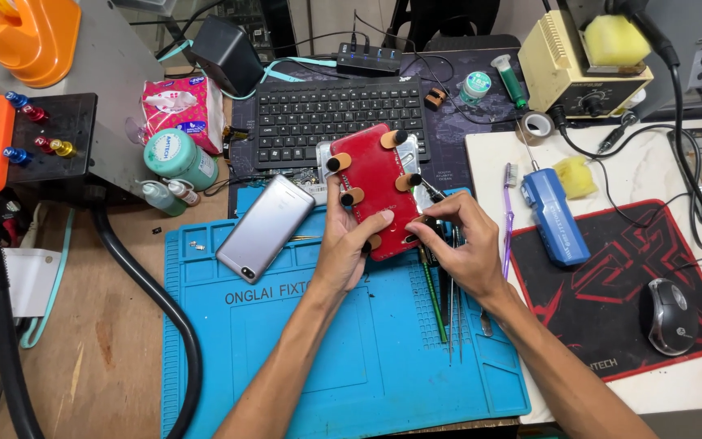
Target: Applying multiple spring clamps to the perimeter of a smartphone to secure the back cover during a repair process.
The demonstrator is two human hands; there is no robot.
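This is a phone repair workshop: a blue silicone repair mat (351, 358) covers the surface, a soldering station (582, 69) with yellow sponge stands at the back, beside solder wire (476, 84), tape (538, 124), tweezers (452, 309) and a silver phone (266, 228).

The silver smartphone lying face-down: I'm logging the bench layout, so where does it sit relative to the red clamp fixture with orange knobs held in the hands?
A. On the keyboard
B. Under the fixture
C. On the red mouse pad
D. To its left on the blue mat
D: the silver smartphone lies on the blue silicone work mat, left of the red clamp fixture that the left hand holds.
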